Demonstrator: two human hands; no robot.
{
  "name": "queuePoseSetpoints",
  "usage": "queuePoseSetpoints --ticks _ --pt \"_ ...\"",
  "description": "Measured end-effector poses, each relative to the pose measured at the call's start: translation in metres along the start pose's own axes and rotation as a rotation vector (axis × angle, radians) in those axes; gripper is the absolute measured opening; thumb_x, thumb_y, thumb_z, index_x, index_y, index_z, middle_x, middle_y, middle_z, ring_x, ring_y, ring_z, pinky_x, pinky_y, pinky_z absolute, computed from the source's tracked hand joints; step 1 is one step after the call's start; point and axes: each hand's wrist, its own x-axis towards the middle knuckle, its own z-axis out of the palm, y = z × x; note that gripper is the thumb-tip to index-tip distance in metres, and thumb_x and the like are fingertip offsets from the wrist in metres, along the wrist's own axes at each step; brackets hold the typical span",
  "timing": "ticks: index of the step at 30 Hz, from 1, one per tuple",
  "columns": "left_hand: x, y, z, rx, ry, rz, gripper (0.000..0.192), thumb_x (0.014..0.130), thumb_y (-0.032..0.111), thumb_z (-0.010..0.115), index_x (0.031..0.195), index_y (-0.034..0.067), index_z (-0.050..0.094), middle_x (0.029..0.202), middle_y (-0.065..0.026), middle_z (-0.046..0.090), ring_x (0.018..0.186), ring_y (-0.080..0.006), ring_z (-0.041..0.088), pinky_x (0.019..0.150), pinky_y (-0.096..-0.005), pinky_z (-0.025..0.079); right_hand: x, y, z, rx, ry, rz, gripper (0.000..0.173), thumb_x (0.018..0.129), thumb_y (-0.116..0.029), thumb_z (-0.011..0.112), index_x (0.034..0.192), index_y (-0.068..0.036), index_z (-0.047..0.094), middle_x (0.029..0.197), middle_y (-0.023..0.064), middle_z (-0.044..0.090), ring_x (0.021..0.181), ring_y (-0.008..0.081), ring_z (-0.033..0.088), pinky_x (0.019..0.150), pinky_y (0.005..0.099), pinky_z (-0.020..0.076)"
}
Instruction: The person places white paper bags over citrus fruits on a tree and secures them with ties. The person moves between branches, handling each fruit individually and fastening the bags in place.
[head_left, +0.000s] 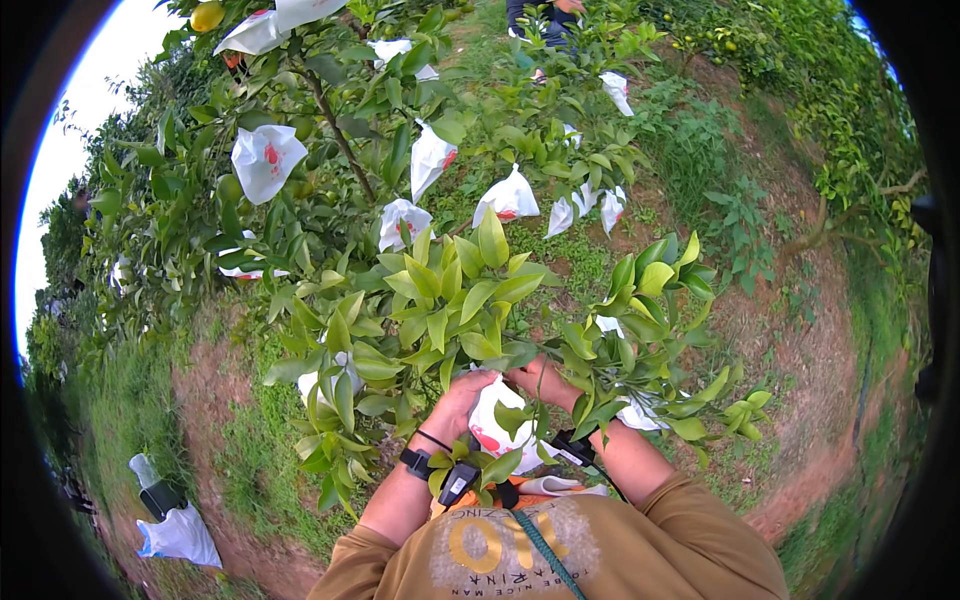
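Note:
A white fruit bag (486, 411) with a red print hangs among the leaves of a citrus branch (480, 300), close to my chest. My left hand (466, 391) grips the upper left edge of this bag. At the bag's upper right, my right hand (546, 382) pinches its gathered top. Leaves cover some of the fingertips, and whatever is inside the bag is hidden. More white bags hang close by: one (330, 379) left of my left wrist, another (639, 412) beyond my right forearm.
Several bagged fruits, such as one bag (268, 161), hang on the tree ahead. A yellow fruit (207, 16) shows at the top left. A person (551, 22) is beyond the branches. A white plastic bag (180, 536) lies on the ground at left. A cord (551, 555) crosses my shirt.

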Motion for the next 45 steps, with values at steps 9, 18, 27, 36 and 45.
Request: queuePoseSetpoints --ticks 9,18,27,36,45 --pt "0.001 -0.003 -0.001 -0.074 -0.002 0.001 0.016 0.088 0.018 0.061 0.097 0.004 0.06 0.083 -0.0051 0.065 0.071 -0.0175 0.064 0.066 -0.0319 0.055 0.0 0.0 -0.001 0.35 -0.03 0.16 0.022 0.086 -0.01 0.062 0.107 -0.004 0.062 0.091 -0.0037 0.062 0.08 0.0076 0.055 0.071 0.0242 0.0448" --pt "-0.008 -0.004 0.018 0.052 0.192 0.197 0.038 0.085 0.015 0.067 0.118 -0.002 0.055 0.101 -0.0061 0.064 0.085 -0.0143 0.062 0.076 -0.0247 0.049 0.0 -0.005 -0.011 0.408 0.189 0.469 0.014 0.079 -0.018 0.067 0.076 -0.006 0.061 0.064 -0.0034 0.053 0.055 0.0068 0.044 0.05 0.023 0.0316" --pt "0.002 -0.017 0.022 0.261 0.285 0.398 0.025 0.084 0.012 0.068 0.106 -0.002 0.063 0.092 -0.0045 0.066 0.076 -0.0103 0.061 0.067 -0.0225 0.05 -0.003 -0.032 -0.006 0.578 0.184 0.424 0.015 0.082 -0.021 0.066 0.075 -0.008 0.063 0.063 -0.003 0.056 0.056 0.0057 0.049 0.052 0.0208 0.0358" --pt "-0.001 -0.016 0.021 0.078 0.249 0.274 0.019 0.086 0.008 0.064 0.102 -0.002 0.064 0.093 -0.0068 0.067 0.078 -0.0141 0.063 0.071 -0.0257 0.051 -0.008 -0.023 -0.004 0.531 0.191 0.431 0.018 0.082 -0.018 0.067 0.079 0.0 0.067 0.07 0.0022 0.064 0.059 0.0072 0.053 0.055 0.022 0.0408" --pt "-0.005 -0.014 0.029 0.131 0.284 0.241 0.019 0.087 0.009 0.064 0.102 -0.001 0.065 0.093 -0.0071 0.068 0.079 -0.0146 0.063 0.072 -0.0258 0.051 -0.011 -0.011 -0.005 0.424 0.166 0.429 0.018 0.081 -0.016 0.07 0.093 -0.004 0.066 0.076 -0.0033 0.063 0.062 0.0048 0.052 0.056 0.0214 0.0409"
